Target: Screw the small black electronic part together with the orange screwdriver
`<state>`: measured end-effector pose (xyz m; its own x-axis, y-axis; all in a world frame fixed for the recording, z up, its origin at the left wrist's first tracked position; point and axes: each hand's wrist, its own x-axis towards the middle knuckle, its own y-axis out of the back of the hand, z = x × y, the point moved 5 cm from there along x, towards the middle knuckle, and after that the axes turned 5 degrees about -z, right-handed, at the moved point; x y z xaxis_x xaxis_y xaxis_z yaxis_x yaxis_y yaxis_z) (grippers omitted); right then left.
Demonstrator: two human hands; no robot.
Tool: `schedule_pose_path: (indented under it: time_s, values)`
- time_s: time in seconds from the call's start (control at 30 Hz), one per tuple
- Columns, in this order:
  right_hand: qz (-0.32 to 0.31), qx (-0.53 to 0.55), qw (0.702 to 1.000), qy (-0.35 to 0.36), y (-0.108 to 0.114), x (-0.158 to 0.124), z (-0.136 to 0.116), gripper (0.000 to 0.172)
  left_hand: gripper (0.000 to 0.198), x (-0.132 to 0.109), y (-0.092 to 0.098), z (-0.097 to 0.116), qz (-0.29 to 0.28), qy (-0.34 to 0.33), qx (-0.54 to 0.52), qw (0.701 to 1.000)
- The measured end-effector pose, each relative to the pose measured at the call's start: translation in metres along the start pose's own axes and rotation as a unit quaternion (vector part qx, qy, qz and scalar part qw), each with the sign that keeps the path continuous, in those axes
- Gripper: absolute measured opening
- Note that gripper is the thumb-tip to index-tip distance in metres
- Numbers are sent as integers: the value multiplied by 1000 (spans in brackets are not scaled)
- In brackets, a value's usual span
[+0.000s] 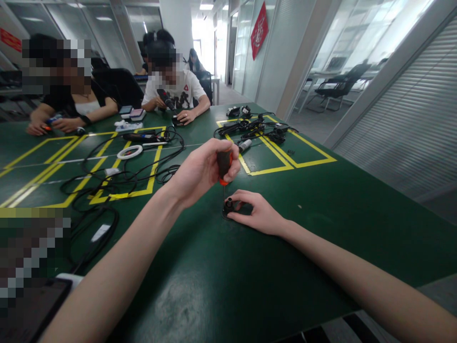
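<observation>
My left hand (202, 169) is closed around the black and orange handle of a screwdriver (224, 166), held upright with its thin shaft pointing down. The tip meets a small black part (228, 206) lying on the green table (321, 200). My right hand (255, 212) rests flat-sided on the table and pinches that black part between thumb and fingers, holding it in place directly under the screwdriver.
Yellow tape squares mark the table. Black cables (117, 178), a white tape roll (129, 152) and a power strip (128, 126) lie at left; more black parts and tools (255, 127) at back. Two other people (176, 88) sit across the table. A dark phone (32, 309) lies near left.
</observation>
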<state>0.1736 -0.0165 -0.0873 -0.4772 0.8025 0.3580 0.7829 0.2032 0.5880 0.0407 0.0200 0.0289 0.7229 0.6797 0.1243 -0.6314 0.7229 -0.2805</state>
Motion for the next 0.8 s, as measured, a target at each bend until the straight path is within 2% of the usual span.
schedule_pose_path:
  time_s: [0.2,0.47,0.8]
  values:
    - [-2,1,1000,-5,-1,0,2,21,34,1,2,-1,0,-2,-10,1000]
    - [1,5,1000,-4,-1,-1,3,21,24,0,1,-1,7,-1,-7,1000]
    - [-3,-1,1000,-5,0,0,0,21,24,-1,-1,-1,-5,-9,4,1000]
